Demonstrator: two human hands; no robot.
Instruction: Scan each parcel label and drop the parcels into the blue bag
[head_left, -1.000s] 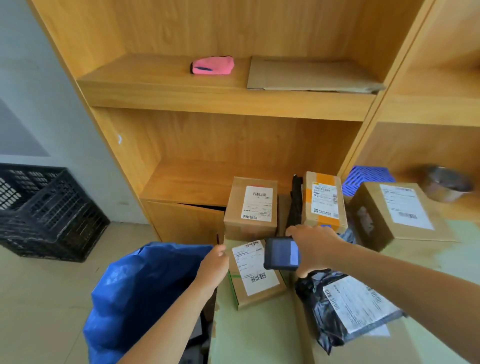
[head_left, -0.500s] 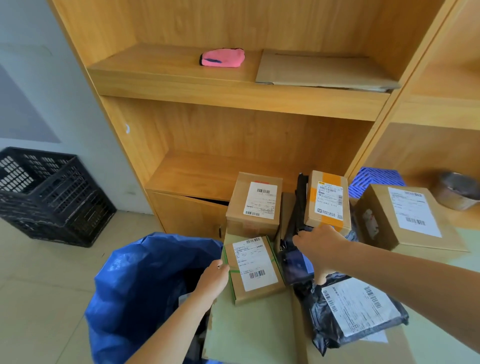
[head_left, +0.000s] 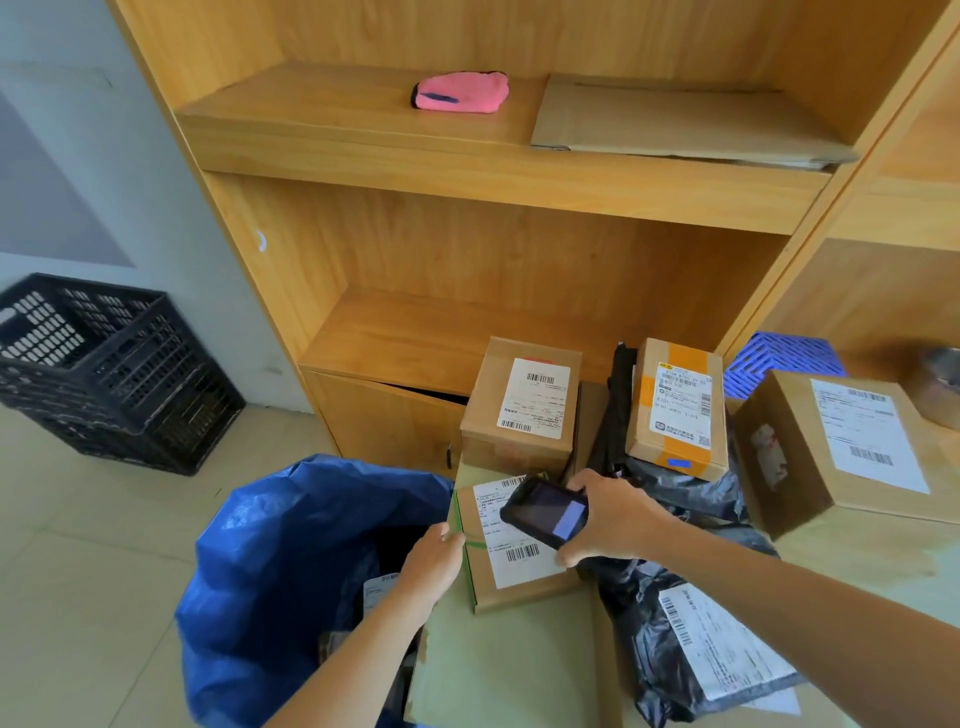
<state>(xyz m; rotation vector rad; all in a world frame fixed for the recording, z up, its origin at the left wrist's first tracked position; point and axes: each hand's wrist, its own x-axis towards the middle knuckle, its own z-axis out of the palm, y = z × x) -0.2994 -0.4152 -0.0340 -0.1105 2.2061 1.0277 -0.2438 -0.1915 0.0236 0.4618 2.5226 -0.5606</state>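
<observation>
A small cardboard parcel (head_left: 519, 582) with a white label and green tape lies at the table's left edge. My left hand (head_left: 434, 564) grips its left side. My right hand (head_left: 610, 522) holds a black handheld scanner (head_left: 545, 512) just above the parcel's label, screen facing up. The blue bag (head_left: 280, 566) stands open on the floor to the left of the table, with a labelled parcel (head_left: 379, 592) visible inside. More parcels wait behind and to the right: a brown box (head_left: 519, 405), an orange-taped box (head_left: 675, 410), a large box (head_left: 836, 447) and a black poly mailer (head_left: 691, 639).
A wooden shelf unit (head_left: 467, 176) rises behind the table, holding a pink cloth (head_left: 460, 97) and flat cardboard (head_left: 670, 124). A black plastic crate (head_left: 104, 364) sits on the floor at left. A blue basket (head_left: 779, 358) and a metal bowl (head_left: 943, 389) are at right.
My right hand dipped down beside the parcel, then lifted the scanner back over its label. My left hand moved onto the parcel's left edge and grips it.
</observation>
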